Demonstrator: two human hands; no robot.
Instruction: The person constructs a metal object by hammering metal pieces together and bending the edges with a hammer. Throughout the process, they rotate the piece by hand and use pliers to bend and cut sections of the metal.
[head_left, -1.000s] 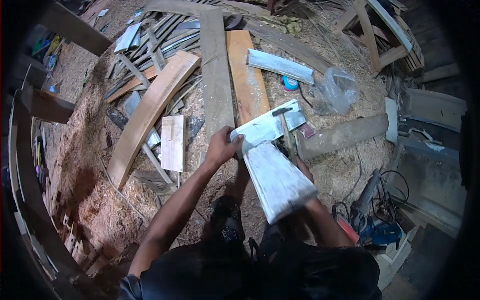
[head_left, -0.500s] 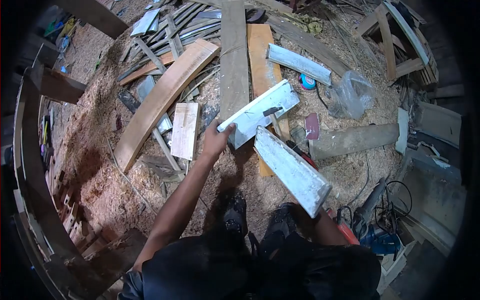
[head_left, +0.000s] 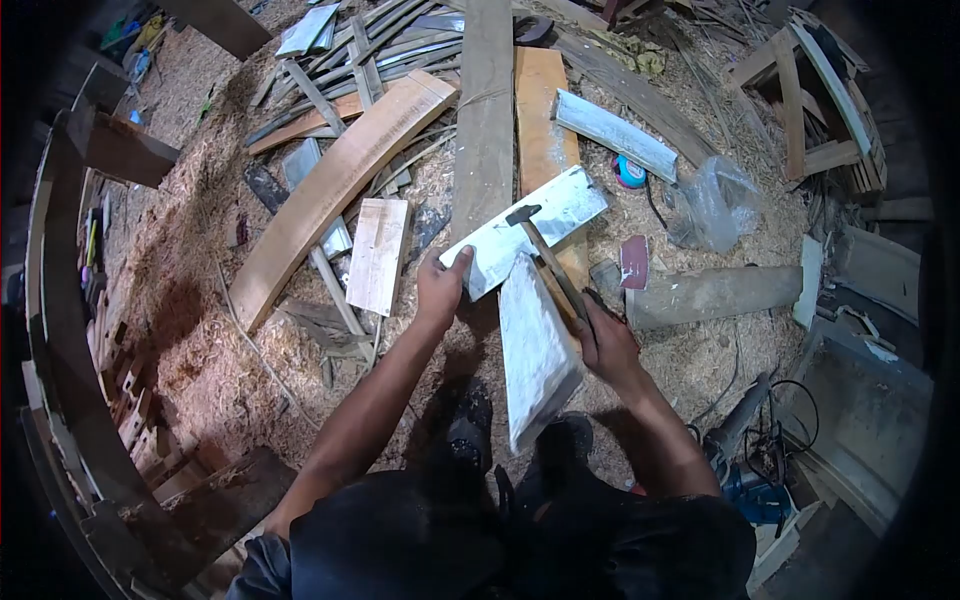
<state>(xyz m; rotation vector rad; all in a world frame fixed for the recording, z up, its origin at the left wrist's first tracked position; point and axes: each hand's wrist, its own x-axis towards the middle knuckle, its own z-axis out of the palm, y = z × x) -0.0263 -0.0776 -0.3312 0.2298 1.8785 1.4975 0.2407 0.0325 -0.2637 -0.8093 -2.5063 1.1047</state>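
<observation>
My left hand (head_left: 440, 288) is closed on the near left end of a white-painted board (head_left: 485, 252), thumb on top. Below that board a white-painted tapered wooden block (head_left: 535, 350) meets its edge at an angle, its broad end toward my shoes. My right hand (head_left: 608, 345) grips the handle of a hammer (head_left: 548, 258). The hammer's dark head overlaps the white board in this view, and the handle runs past the block's right side.
Wood shavings (head_left: 300, 400) cover the floor. A curved plank (head_left: 340, 195), a short pale board (head_left: 378, 255) and a long grey plank (head_left: 483, 130) lie ahead. To the right are a blue tape measure (head_left: 630, 171), a plastic bag (head_left: 722, 205) and a corded blue power tool (head_left: 757, 490).
My right hand and the hammer's handle have come into clearer view from behind the tapered block. The block's broad end has swung left. My left hand keeps its hold on the board.
</observation>
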